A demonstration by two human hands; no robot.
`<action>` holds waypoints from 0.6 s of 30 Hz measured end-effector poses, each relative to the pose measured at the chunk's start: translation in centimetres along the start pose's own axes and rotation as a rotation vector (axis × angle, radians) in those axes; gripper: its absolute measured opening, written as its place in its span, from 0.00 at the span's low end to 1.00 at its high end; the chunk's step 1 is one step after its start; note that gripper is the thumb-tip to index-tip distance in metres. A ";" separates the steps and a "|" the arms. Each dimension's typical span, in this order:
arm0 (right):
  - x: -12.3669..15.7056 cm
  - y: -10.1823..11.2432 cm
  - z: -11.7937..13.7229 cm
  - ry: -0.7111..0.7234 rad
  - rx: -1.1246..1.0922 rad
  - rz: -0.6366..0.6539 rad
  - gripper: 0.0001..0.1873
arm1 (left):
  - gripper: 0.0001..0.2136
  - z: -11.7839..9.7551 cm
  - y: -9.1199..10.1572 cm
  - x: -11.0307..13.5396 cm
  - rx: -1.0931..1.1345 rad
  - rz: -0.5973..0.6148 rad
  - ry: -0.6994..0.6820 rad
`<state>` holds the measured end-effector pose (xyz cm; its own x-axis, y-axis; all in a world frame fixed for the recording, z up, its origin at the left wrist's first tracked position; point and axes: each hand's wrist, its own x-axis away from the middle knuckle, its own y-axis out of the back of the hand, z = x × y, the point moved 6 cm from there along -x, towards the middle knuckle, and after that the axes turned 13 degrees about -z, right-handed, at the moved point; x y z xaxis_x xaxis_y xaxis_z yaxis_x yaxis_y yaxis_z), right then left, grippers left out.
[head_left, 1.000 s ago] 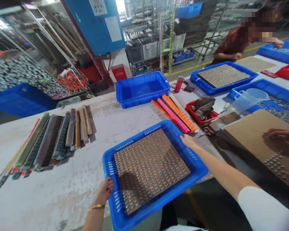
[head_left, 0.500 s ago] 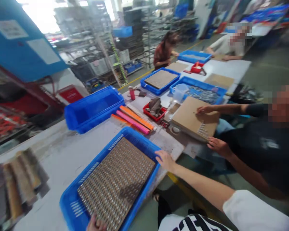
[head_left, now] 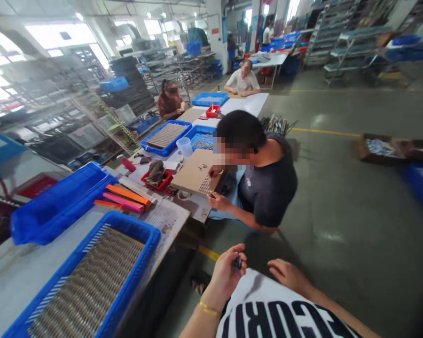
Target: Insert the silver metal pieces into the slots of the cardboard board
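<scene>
**Pinching a small dark piece (head_left: 237, 263) up against the shirt front**

The left hand (head_left: 226, 278), gold bangle (head_left: 208, 309) at the wrist, is raised with thumb and fingertips pressed together on the small dark piece; the piece is too small to make out, and it sits at the top of that hand, held close to the eyes, seemingly for a near look; the right hand (head_left: 286, 276) lies open just beside it, fingers loosely spread and empty, at the edge of the white T-shirt (head_left: 285, 310) with black lettering; a blue plastic basket (head_left: 127, 226) stands at the table's near corner, within easy reach, holding a board (head_left: 86, 286) set with tight rows of small metal pieces; that order probably keeps them easy to count or pick from; beyond it lie an emptier-looking blue crate (head_left: 59, 202), orange and pink strips (head_left: 125, 201), and a red tray (head_left: 157, 174) with brown cloth; a seated co-worker (head_left: 270, 188) in a dark T-shirt has both hands at a cardboard sheet (head_left: 193, 171) that overhangs the table edge, likely so it sits close to the lap; a clear plastic jug (head_left: 185, 146) stands further along; two more co-workers (head_left: 171, 99) (head_left: 242, 77) sit by the far trays.
</scene>
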<state>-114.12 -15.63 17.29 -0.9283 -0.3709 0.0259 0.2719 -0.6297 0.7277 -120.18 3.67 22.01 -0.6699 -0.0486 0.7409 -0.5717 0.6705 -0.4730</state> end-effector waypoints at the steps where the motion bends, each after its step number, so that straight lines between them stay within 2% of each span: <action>1: 1.3 2.0 -2.9 -0.034 -0.020 0.011 0.14 | 0.15 1.8 -3.1 -0.6 -0.045 0.036 0.022; 3: 3.8 6.3 -8.3 -0.166 -0.052 -0.082 0.18 | 0.13 5.4 -8.9 -1.7 -0.124 0.097 0.079; 5: 5.8 10.1 -12.4 -0.310 -0.102 -0.185 0.21 | 0.13 8.5 -14.3 -2.7 -0.199 0.169 0.131; 8: 6.9 14.4 -15.9 -0.419 -0.234 -0.244 0.23 | 0.14 12.1 -21.0 -4.2 -0.305 0.267 0.187; 12: 4.2 19.5 -18.5 -0.403 -0.330 -0.304 0.22 | 0.16 15.2 -27.2 -8.1 -0.437 0.273 0.177; 15: 0.5 24.3 -21.4 -0.354 -0.283 -0.397 0.21 | 0.19 17.3 -31.7 -12.6 -0.507 0.255 0.152; 18: -2.9 29.5 -25.2 -0.302 -0.246 -0.463 0.19 | 0.20 19.6 -37.6 -17.6 -0.578 0.278 0.150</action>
<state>-97.02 -50.36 21.39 -0.9852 0.1674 -0.0361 -0.1608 -0.8321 0.5308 -96.20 -35.21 17.41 -0.6586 0.2596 0.7063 -0.0125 0.9347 -0.3552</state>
